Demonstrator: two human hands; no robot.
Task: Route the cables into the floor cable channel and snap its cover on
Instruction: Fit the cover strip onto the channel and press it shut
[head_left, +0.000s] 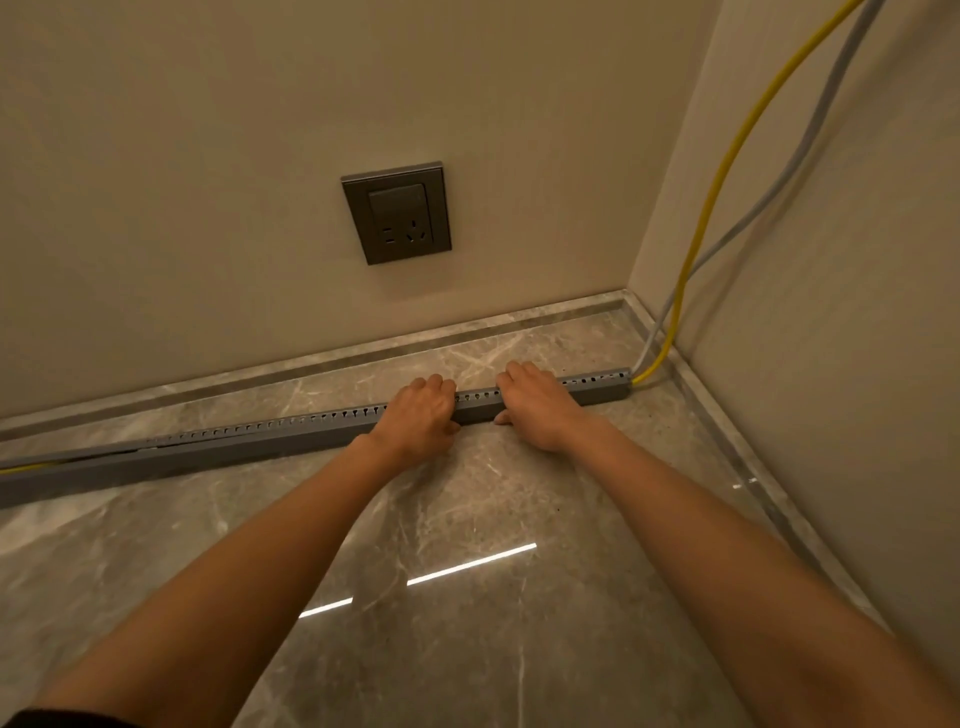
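Observation:
A long grey slotted cable channel (249, 441) lies on the marble floor, parallel to the back wall. Its cover sits on top along most of the length; at the far left it stands slightly lifted, with a bit of yellow cable showing under it. A yellow cable (722, 171) and a grey cable (810, 135) come down the right wall and enter the channel's right end. My left hand (421, 415) and my right hand (535, 405) rest side by side on the channel's middle, fingers curled over the top and thumbs against its front face.
A dark wall socket (396, 212) is set in the back wall above the channel. A marble skirting (311, 364) runs along the wall base. The right wall meets the back wall in a corner (628, 291) close to the channel's end.

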